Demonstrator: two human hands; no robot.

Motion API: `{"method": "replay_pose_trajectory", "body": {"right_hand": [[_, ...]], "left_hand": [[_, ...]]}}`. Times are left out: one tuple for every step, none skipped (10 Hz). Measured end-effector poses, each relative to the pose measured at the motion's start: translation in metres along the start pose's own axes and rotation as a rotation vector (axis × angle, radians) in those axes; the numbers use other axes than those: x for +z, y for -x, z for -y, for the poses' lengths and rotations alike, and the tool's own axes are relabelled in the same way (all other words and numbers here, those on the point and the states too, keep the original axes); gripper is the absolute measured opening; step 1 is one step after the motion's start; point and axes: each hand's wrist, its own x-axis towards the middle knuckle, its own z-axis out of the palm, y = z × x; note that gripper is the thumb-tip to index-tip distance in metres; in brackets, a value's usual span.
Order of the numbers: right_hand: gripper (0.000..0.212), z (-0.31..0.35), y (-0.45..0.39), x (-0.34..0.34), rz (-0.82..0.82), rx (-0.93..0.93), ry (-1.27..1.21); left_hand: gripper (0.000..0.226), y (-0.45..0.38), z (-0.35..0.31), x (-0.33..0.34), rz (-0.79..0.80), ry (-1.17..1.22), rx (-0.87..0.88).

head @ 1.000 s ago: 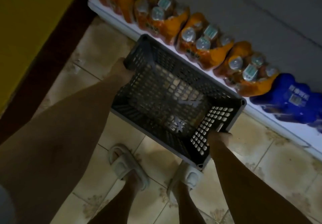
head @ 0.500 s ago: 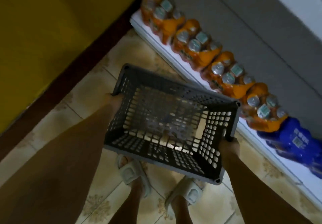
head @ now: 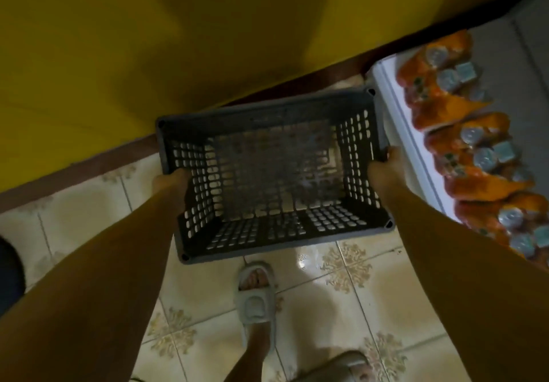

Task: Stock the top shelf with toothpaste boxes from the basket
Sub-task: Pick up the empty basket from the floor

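Basket (head: 361, 144): grey, perforated, held above the floor tiles (head: 386, 307), just beside the yellow wall (head: 178, 40).
My left hand (head: 170, 181): clamped on basket's left end.
My right hand (head: 386, 168): clamped on right end.

The basket (head: 273, 174) is swinging around, its long side now squaring up across the centre of the frame instead of sitting diagonally. The yellow wall (head: 178, 31) is spreading across the whole top, while the orange bottle packs (head: 463, 144) are sliding off toward the right edge. The blue pack is gone from view.
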Motion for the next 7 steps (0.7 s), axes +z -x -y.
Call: {"method": "replay_pose_trajectory", "body": {"right_hand": [[0.041, 0.019, -0.011, 0.025, 0.050, -0.073, -0.028], [0.037, 0.034, -0.027, 0.055, 0.188, -0.121, -0.051], [0.042, 0.040, -0.037, 0.066, 0.226, -0.151, -0.067], [0.050, 0.040, -0.040, 0.068, 0.252, -0.156, -0.052], [0.048, 0.045, -0.030, 0.062, 0.247, -0.181, 0.037], [0.046, 0.058, 0.000, 0.045, 0.191, -0.340, 0.310], [0.052, 0.066, 0.028, 0.033, 0.201, -0.450, 0.473]], "left_hand": [[0.037, -0.019, 0.004, -0.008, -0.019, 0.083, -0.050], [0.046, -0.041, 0.008, -0.015, -0.050, 0.106, -0.046], [0.053, -0.053, 0.011, -0.019, -0.025, 0.116, -0.022], [0.068, -0.055, 0.011, -0.019, -0.005, 0.083, 0.022], [0.077, -0.041, 0.006, -0.016, -0.084, -0.103, 0.093], [0.076, 0.014, -0.011, -0.018, -0.170, -0.381, 0.226], [0.075, 0.062, -0.026, -0.019, -0.062, -0.476, 0.335]]}}
